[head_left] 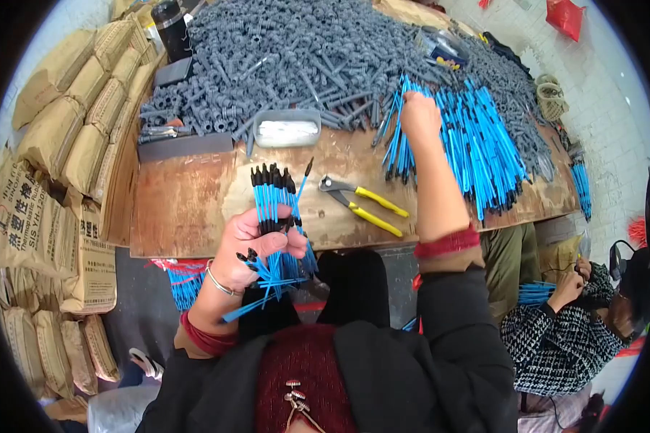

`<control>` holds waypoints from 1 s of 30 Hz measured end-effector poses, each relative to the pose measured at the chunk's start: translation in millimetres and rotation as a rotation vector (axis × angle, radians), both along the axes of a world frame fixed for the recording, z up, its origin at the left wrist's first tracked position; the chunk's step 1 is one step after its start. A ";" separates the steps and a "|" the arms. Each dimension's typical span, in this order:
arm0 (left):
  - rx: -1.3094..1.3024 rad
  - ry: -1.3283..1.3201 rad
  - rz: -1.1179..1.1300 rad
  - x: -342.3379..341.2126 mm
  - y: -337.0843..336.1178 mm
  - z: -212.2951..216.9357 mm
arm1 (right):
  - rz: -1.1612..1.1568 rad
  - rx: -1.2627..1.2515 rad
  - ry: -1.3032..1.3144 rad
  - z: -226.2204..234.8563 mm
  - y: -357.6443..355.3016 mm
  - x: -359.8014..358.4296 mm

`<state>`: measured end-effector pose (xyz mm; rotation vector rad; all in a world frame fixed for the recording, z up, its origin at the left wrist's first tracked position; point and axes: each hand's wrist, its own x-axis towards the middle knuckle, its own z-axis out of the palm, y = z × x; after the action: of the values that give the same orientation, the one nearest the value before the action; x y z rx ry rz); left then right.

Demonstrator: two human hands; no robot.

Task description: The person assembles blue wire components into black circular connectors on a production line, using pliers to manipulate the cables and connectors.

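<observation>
Left hand (242,242) holding a bundle of black-tipped blue rods (267,198), right hand (422,117) reaching to a larger pile (480,141).
The left fingers are grasping the bundle over the near edge of the tabletop (188,195); the right fingers are meeting the pile's left side, their grip unclear. Yellow-handled pincers (375,220) are lying between.

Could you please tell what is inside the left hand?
The left hand holds a bunch of blue sticks with black tips. Their parts inside the grip are covered, so the exact number is unclear.
</observation>
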<state>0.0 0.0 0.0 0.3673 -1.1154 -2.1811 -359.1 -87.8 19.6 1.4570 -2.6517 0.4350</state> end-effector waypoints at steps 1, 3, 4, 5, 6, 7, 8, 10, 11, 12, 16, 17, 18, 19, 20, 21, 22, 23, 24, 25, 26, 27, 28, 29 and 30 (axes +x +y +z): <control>-0.001 -0.020 0.011 6.2 11.9 5.1 | -0.022 0.054 0.000 -8.3 1.9 -2.5; -0.068 -0.016 0.037 -2.0 2.1 7.4 | -0.063 0.099 0.044 -5.8 -20.2 -21.5; -0.103 0.006 0.035 -16.7 -19.4 7.5 | -0.067 0.063 0.063 5.8 -41.2 -40.0; -0.073 -0.027 0.019 -10.0 -11.1 8.5 | -0.059 0.104 0.048 -2.1 -37.0 -35.4; -0.041 -0.058 0.003 -4.1 -3.3 9.6 | -0.052 0.145 0.033 -9.3 -32.1 -31.1; -0.030 -0.081 -0.014 -0.4 -1.5 10.7 | -0.045 0.166 0.026 -10.2 -32.5 -28.0; -0.021 -0.089 -0.004 1.2 0.2 11.4 | -0.034 0.175 0.019 -11.2 -33.0 -25.9; -0.020 -0.038 -0.030 -1.8 0.8 12.9 | -0.106 0.145 -0.042 -9.2 -35.4 -25.3; -0.023 -0.009 -0.043 -2.0 0.4 13.1 | -0.143 0.126 -0.068 -7.3 -36.3 -25.2; -0.024 -0.007 -0.034 0.5 -0.4 11.4 | -0.134 0.125 -0.065 -7.6 -36.8 -24.9; -0.054 0.103 -0.067 15.9 -2.8 -1.3 | -0.181 0.114 -0.171 -9.5 -38.3 -17.0; -0.033 0.069 -0.064 19.3 -2.0 -2.6 | -0.181 0.142 -0.153 -8.1 -37.6 -14.1; -0.012 0.035 -0.062 22.0 -1.1 -3.3 | -0.182 0.169 -0.136 -7.0 -36.9 -11.5; 0.009 0.001 -0.060 23.8 -0.1 -3.2 | -0.184 0.196 -0.119 -5.7 -36.9 -8.5; 0.002 0.005 -0.061 21.6 1.4 -1.1 | -0.185 0.189 -0.115 -4.2 -37.5 -7.6; 0.005 -0.007 0.009 17.1 5.2 3.3 | -0.202 0.186 -0.128 -4.5 -38.7 -6.7; 0.008 -0.020 0.080 12.2 8.5 7.8 | -0.218 0.183 -0.142 -4.6 -40.8 -6.0; 0.011 -0.032 0.150 9.2 8.5 10.1 | -0.235 0.180 -0.156 -3.5 -43.0 -6.3; 0.006 -0.029 0.147 7.8 5.8 9.8 | -0.238 0.173 -0.154 -1.2 -45.0 -7.6; 0.007 -0.041 0.169 8.6 4.8 8.9 | -0.256 0.192 -0.156 -0.4 -46.2 -5.8; 0.009 -0.053 0.189 9.4 3.5 7.8 | -0.276 0.211 -0.158 0.7 -47.0 -4.7; 0.011 -0.066 0.208 10.0 2.0 7.3 | -0.297 0.230 -0.160 2.0 -47.3 -4.2; 0.012 -0.067 0.204 11.2 0.1 7.9 | -0.300 0.231 -0.160 5.1 -46.9 -5.5; 0.080 -0.058 0.193 13.0 -2.3 9.3 | -0.292 0.199 -0.152 10.5 -45.3 -8.9; 0.149 -0.049 0.183 15.3 -4.6 10.4 | -0.280 0.168 -0.142 15.9 -44.2 -12.6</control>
<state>15.3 -4.6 10.4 0.5692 -0.9088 -2.1072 -371.7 -132.0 35.5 1.1002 -3.0107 0.3070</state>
